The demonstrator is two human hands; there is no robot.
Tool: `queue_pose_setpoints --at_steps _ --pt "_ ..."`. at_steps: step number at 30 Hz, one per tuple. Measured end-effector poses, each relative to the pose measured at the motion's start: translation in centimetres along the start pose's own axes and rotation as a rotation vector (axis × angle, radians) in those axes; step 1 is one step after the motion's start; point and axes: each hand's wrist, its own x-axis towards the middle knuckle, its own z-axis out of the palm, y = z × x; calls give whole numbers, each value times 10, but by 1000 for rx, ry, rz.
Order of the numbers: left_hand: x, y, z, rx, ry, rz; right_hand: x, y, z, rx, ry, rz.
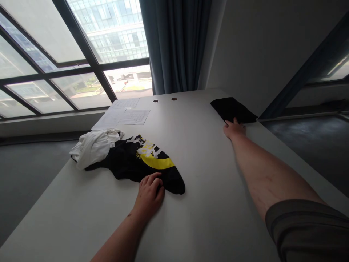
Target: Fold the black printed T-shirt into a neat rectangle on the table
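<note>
A crumpled black T-shirt (125, 160) with a yellow and white print lies on the left half of the white table (196, 211). My left hand (151, 190) is at its near edge, with bent fingers closed on the fabric; the fingertips are partly hidden. Against the shirt's far left end is a bunched white cloth (95, 147); whether the two are one piece I cannot tell. At the table's far right, a folded black cloth (233, 108) lies flat. My right hand (235, 129) reaches to its near edge, fingers spread and resting on it.
Several printed paper sheets (133, 116) lie at the table's back left. Two round cable holes (174, 99) are near the back edge. Behind the table stand a large window (120, 32), a dark blue curtain (177, 47) and a grey wall (245, 47).
</note>
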Motion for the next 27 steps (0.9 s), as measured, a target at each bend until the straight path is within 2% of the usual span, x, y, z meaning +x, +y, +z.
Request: queue_pose_setpoints --at_steps 7,12,17,22,27 --pt "1 9 -6 9 -8 4 22 10 2 54 -9 34" --pt "4 9 -4 6 5 16 22 10 1 64 -3 19" --pt "3 7 -3 -29 12 21 9 10 0 41 -1 6" --pt "2 7 -1 -107 66 10 -10 13 0 -4 -46 -31" --pt "3 10 -1 -161 64 68 -36 12 -3 -49 -59 -74"
